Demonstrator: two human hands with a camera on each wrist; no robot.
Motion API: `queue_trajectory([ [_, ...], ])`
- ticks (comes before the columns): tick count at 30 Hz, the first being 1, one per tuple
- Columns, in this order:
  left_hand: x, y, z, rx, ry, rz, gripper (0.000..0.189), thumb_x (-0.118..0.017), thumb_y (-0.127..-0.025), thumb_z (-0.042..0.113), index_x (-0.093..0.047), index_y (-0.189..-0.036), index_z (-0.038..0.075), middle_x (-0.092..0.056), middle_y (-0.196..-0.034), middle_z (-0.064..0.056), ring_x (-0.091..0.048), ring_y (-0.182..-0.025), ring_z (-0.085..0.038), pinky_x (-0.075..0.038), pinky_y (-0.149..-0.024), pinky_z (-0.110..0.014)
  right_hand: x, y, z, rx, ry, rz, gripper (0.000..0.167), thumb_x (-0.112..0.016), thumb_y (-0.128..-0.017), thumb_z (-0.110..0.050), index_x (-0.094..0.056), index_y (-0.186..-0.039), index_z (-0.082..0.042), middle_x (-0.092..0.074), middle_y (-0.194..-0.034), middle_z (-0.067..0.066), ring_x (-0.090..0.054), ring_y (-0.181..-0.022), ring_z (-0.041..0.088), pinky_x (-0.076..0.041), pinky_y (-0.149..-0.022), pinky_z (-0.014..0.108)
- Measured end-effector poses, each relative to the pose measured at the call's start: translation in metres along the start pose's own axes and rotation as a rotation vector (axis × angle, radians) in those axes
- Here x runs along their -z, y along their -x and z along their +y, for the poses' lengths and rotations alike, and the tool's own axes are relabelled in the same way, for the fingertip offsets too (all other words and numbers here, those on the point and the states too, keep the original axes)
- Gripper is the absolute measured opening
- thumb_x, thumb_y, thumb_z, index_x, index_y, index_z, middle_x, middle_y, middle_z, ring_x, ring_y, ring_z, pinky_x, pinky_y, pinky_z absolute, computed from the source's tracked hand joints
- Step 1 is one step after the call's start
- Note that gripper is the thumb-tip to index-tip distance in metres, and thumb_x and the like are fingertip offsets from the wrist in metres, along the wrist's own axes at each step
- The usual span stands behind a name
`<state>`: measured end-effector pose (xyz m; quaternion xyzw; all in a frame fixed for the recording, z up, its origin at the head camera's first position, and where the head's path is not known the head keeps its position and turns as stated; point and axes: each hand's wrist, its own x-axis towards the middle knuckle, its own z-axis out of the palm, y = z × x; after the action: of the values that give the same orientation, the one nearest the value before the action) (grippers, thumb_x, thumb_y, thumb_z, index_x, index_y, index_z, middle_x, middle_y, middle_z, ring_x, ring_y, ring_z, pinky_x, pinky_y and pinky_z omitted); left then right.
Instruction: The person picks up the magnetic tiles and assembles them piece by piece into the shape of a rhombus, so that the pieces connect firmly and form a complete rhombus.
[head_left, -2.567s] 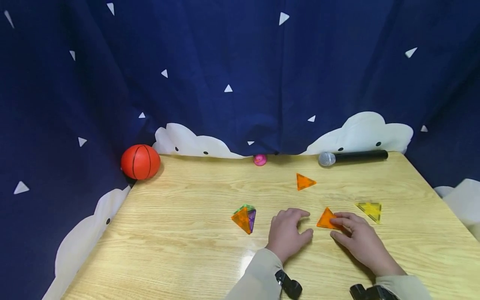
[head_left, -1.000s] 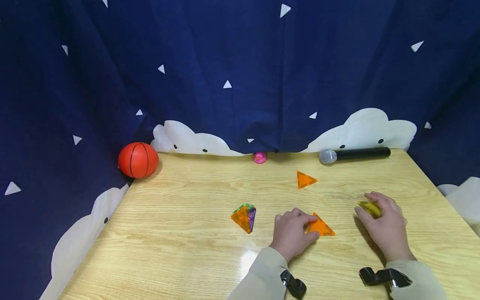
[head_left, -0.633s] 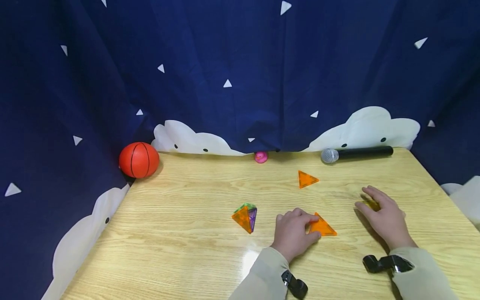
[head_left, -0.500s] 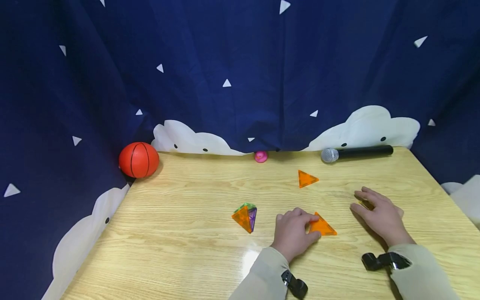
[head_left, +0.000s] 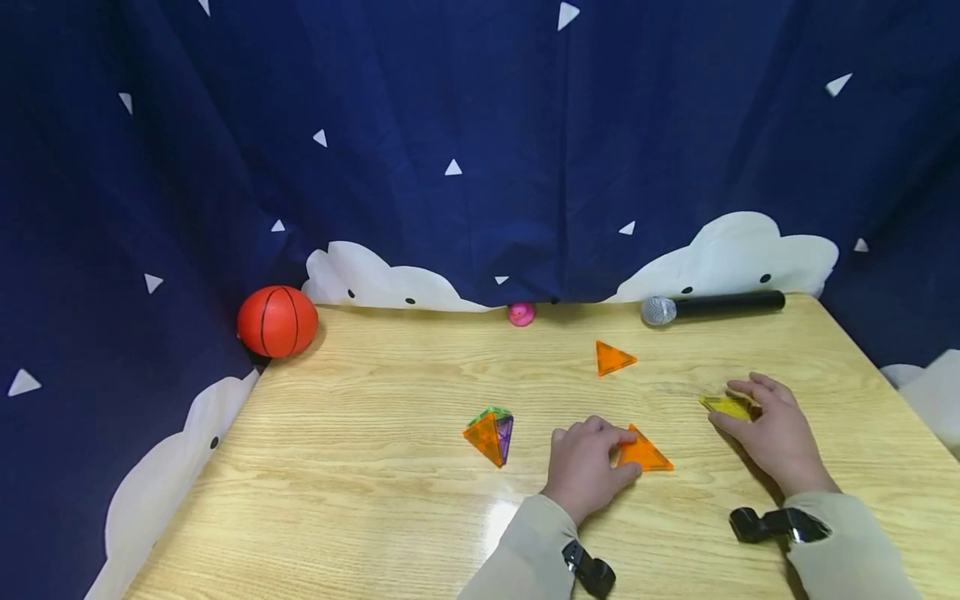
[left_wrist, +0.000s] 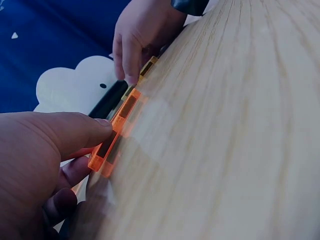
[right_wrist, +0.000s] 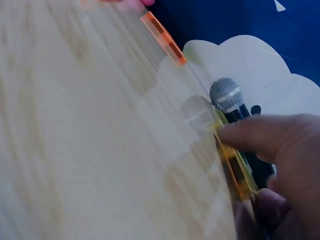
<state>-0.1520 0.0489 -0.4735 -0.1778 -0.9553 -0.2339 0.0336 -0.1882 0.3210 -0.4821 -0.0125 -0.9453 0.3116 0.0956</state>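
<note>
My left hand (head_left: 588, 468) pinches an orange triangular magnetic tile (head_left: 647, 452) by its left corner, thumb in front and fingers behind. In the left wrist view the thumb lies against that tile's edge, low over the tabletop. To the right, my right hand (head_left: 776, 435) grips a yellow triangular magnetic tile (head_left: 726, 407) between thumb and fingers, which hide its right part. The right wrist view shows the yellow tile's edge (right_wrist: 234, 167) close to the wood. A small pyramid of orange, green and purple tiles (head_left: 485, 437) stands left of my left hand.
Another orange triangular tile (head_left: 613, 358) lies farther back. Along the rear edge are a microphone (head_left: 720, 306), a pink rubber duck (head_left: 521, 314) and a red toy basketball (head_left: 278, 322) at the left corner. A dark blue curtain (head_left: 390, 150) hangs behind the wooden table (head_left: 337, 500).
My right hand has left the orange tile and moved right to the yellow one, which shifted slightly left. My left hand has taken hold of the orange tile, now turned and farther left.
</note>
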Motion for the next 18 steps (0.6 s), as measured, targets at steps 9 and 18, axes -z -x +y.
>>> queue_trajectory([
  [9,-0.001,0.0,0.002,0.007,-0.011,-0.015,0.034,-0.073,-0.087,0.05,-0.071,-0.12,0.042,-0.059,-0.106,0.022,-0.052,-0.091,0.0,-0.028,-0.074,-0.024,0.005,0.003,0.0,-0.048,0.067,-0.031,0.058,-0.075,-0.09,-0.029,-0.055,-0.129,0.01,-0.051,-0.115,0.03,-0.049,-0.1,0.042,-0.041,-0.082,0.057],
  [18,0.0,0.0,0.0,0.004,-0.005,-0.009,0.034,-0.073,-0.088,0.05,-0.071,-0.12,0.041,-0.059,-0.106,0.022,-0.052,-0.09,0.0,-0.029,-0.074,-0.024,0.02,0.001,0.004,-0.081,0.087,-0.127,0.076,-0.074,-0.09,-0.035,-0.043,-0.137,0.016,-0.05,-0.116,0.034,-0.049,-0.101,0.047,-0.041,-0.085,0.062],
])
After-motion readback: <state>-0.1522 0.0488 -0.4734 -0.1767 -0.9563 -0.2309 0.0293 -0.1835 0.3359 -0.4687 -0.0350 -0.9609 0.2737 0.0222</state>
